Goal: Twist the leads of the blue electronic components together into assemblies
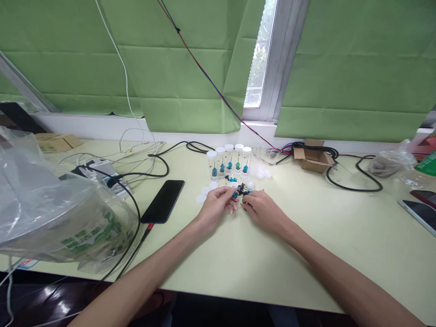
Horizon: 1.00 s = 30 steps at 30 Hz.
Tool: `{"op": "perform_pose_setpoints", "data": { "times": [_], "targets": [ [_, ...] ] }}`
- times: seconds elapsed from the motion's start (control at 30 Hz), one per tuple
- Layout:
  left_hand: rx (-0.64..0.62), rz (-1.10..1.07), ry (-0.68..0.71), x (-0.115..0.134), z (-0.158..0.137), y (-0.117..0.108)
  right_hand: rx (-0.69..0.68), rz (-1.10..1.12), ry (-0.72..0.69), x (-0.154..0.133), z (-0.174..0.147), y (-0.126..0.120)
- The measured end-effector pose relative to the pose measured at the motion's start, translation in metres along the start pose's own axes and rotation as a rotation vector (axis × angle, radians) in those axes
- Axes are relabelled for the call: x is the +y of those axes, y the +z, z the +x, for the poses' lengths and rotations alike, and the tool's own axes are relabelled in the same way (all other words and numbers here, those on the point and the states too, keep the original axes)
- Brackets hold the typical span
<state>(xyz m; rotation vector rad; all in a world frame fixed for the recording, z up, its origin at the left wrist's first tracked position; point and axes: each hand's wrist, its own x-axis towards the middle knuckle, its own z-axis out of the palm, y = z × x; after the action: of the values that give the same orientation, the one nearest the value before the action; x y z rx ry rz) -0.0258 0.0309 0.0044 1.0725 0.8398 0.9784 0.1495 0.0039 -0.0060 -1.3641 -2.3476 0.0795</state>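
My left hand (215,204) pinches a small blue part (235,195) between thumb and fingers. Close beside it, my right hand (262,206) has its fingers curled at a small pile of black and blue pieces (241,189); what lies inside its grip is too small to make out. Beyond both hands stand several clear capped vials (238,156), each with a small blue or green piece and a thin stem inside. Loose white caps (201,198) lie left of my left hand, and more white caps (264,173) lie behind my right hand.
A black phone (163,201) lies to the left with a cable by its lower end. Farther left is a large plastic-wrapped tub (64,209). Black cable coils around an open cardboard box (314,160) at the back right. Another phone (418,215) rests at the right edge.
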Motion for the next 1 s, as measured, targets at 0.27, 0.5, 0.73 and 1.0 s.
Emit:
{"op": "perform_pose_setpoints", "data": {
  "times": [0.27,0.5,0.73,1.0],
  "targets": [
    [-0.017,0.003,-0.001,0.0019,-0.0017,0.001,0.162,0.166,0.066,0.0003,0.0011,0.0014],
    [-0.037,0.028,-0.007,0.003,-0.0031,0.0013,0.316,0.331,0.095,0.0009,0.0016,-0.0015],
    [-0.054,0.05,0.01,0.0016,-0.0018,-0.0001,0.282,0.911,0.259,0.0001,0.0051,-0.001],
    [-0.06,0.072,0.019,0.0014,-0.0014,-0.0001,0.262,1.231,0.404,-0.0027,0.0084,-0.0037]
  ]
}}
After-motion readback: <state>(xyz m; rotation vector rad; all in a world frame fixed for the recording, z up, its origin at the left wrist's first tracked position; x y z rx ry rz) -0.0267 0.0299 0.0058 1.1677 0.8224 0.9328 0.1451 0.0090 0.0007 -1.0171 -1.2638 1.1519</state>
